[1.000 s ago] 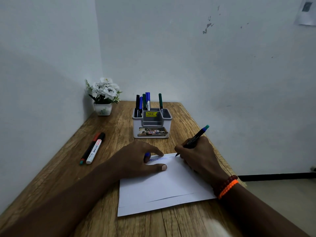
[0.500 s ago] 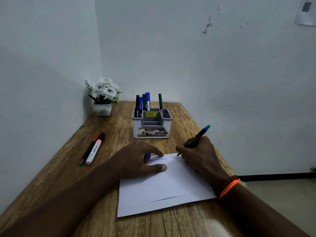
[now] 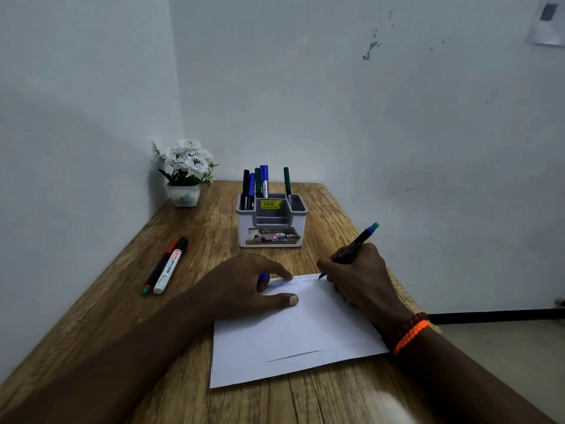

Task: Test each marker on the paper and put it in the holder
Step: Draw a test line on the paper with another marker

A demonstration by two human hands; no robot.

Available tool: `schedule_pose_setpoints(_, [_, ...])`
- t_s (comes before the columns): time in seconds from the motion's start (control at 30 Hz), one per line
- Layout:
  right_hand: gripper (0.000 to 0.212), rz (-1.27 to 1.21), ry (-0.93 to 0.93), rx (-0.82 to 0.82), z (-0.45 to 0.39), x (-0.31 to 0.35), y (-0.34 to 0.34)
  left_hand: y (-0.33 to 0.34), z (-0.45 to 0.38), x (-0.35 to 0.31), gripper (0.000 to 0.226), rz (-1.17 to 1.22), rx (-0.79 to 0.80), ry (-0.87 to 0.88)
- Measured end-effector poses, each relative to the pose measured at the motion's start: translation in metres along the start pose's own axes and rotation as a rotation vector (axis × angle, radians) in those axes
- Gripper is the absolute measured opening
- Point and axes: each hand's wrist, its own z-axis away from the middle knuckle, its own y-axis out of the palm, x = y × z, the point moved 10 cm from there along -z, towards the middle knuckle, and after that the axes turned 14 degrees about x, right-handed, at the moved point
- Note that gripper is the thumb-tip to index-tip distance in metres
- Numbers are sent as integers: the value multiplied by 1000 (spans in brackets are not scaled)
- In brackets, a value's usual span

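Five markers [image 3: 264,182] standing in one holder [image 3: 271,222], two markers [image 3: 164,266] lying on one wooden table [image 3: 195,301], one marker [image 3: 356,243] in a hand, one paper sheet [image 3: 293,335], one flower pot [image 3: 184,174], two hands [image 3: 244,283], two bracelets [image 3: 408,332]

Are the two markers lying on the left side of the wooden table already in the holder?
No, the two loose markers lie flat on the wooden table, well apart from the grey and white plastic holder.
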Motion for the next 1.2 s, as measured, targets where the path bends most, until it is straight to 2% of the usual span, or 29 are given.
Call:
schedule_pose_setpoints(0.47, [23,5,35,-12,2,1,-2,1,-1,0,63,16,11,-3])
schedule_pose_setpoints(0.97, [24,11,39,-27,7,6,-7,5,-2,2,74,20,52,-19])
schedule_pose_setpoints(1.2, [23,8,49,-27,4,3,-7,3,-2,1,67,18,46,-11])
